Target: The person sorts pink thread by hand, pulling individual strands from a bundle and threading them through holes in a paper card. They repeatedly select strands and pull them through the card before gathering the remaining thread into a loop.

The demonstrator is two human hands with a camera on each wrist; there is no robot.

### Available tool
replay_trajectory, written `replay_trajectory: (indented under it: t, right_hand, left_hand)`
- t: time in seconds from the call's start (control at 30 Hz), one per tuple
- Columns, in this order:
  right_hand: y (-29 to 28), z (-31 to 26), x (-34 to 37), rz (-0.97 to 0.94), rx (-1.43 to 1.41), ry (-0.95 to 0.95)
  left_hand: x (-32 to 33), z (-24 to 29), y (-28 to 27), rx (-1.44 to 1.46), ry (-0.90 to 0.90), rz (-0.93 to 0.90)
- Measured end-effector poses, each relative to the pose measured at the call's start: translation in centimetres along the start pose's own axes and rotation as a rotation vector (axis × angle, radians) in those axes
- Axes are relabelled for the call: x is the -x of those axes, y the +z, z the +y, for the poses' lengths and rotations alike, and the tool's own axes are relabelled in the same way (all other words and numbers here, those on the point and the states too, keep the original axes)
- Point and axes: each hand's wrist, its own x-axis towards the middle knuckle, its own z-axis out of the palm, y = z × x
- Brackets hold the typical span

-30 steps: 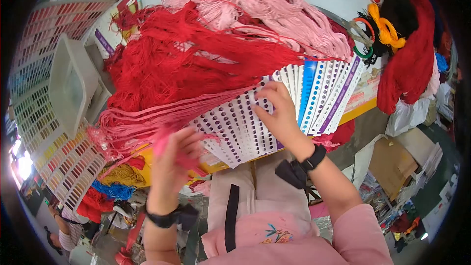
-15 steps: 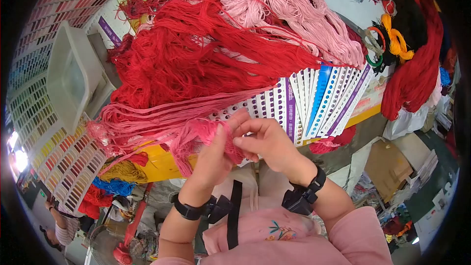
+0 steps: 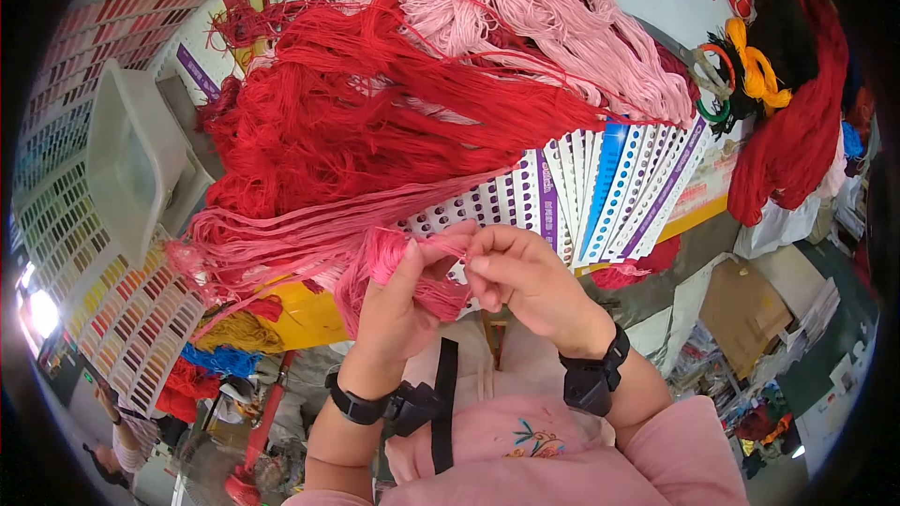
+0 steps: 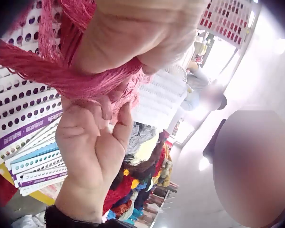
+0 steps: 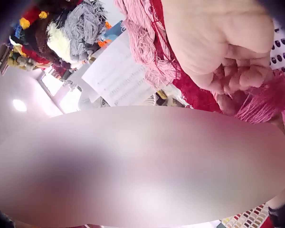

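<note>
Your hands were close together above the front edge of the worktop (image 3: pixel 314 314), your left hand (image 3: pixel 398 305) clamped round the pink skein (image 3: pixel 386 258) with its thumb on top, and your right hand (image 3: pixel 534 286) curled with thumb and fingertips pinching strands at the skein's other side. Loose pink strands (image 3: pixel 319 215) ran from beside the skein across the fanned cards (image 3: pixel 487 206), whose rows of dark dots showed just beyond your fingers. Behind them lay the red thread (image 3: pixel 319 122) and the pale pink thread (image 3: pixel 553 28), with the scissors (image 3: pixel 710 77) off to the right.
</note>
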Motion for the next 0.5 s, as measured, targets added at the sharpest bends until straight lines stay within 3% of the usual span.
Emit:
replay_trajectory:
  t: [0.1, 0.2, 0.27, 0.4, 0.47, 0.5]
  right_hand:
    - [-0.7, 0.2, -0.3, -0.082, 0.105, -0.043]
    - [-0.4, -0.1, 0.3, -0.059, 0.078, 0.053]
    - [-0.2, -0.1, 0.7, -0.008, 0.256, 0.014]
    - [-1.5, -0.2, 1.8, -0.006, 0.158, 0.002]
    - [-2.1, 0.0, 2.3, 0.004, 0.229, -0.206]
    - [-2.5, 0.3, 2.5, -0.002, 0.229, -0.204]
  left_hand:
    - [-0.2, -0.7, 0.6, 0.047, 0.038, -0.017]
    - [-0.1, -2.0, 1.4, -0.070, 0.065, -0.013]
    - [-0.1, -2.9, 2.2, -0.206, 0.121, 0.002]
    - [0.2, -3.7, 2.8, -0.083, 0.144, 0.018]
    - [0.1, -4.1, 3.0, -0.132, 0.203, 0.053]
    - [0.0, -4.4, 3.1, -0.179, 0.256, 0.080]
